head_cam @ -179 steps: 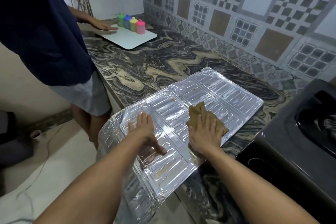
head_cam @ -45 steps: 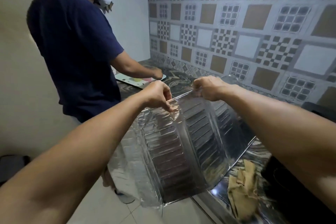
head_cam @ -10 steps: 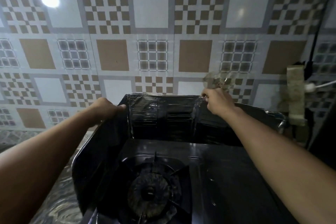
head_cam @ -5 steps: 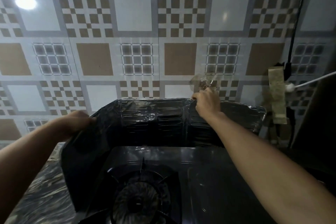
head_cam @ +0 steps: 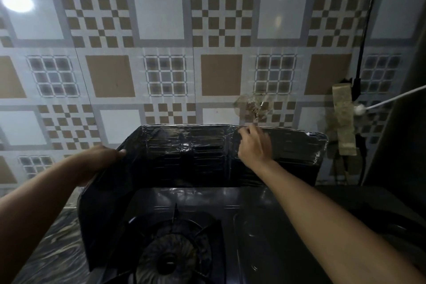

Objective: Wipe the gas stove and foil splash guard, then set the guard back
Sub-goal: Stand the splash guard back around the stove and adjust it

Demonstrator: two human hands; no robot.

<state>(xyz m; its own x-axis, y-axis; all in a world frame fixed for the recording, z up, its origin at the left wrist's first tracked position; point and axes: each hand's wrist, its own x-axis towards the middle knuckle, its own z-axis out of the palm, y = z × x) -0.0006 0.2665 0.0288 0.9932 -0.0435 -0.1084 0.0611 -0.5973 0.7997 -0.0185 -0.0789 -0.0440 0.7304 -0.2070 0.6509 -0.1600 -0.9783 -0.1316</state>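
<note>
Foil splash guard (head_cam: 189, 152) stands upright around gas stove (head_cam: 253, 226), back panel against tiled wall (head_cam: 161, 53), left wing bent forward beside burner (head_cam: 170, 258). Left hand (head_cam: 101, 161) holds left wing's top edge, grip closed on foil. Right hand (head_cam: 253, 145) rests at back panel's top edge; cannot tell if pinching. No cloth in view. Judged: wiping apparently done, only final seating and release left.

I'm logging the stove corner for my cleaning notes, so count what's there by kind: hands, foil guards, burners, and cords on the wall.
Hands: 2, left hand and right hand
Foil splash guard: 1
Burner: 1
Cords: 2, black cord and white cord
Total: 6
</note>
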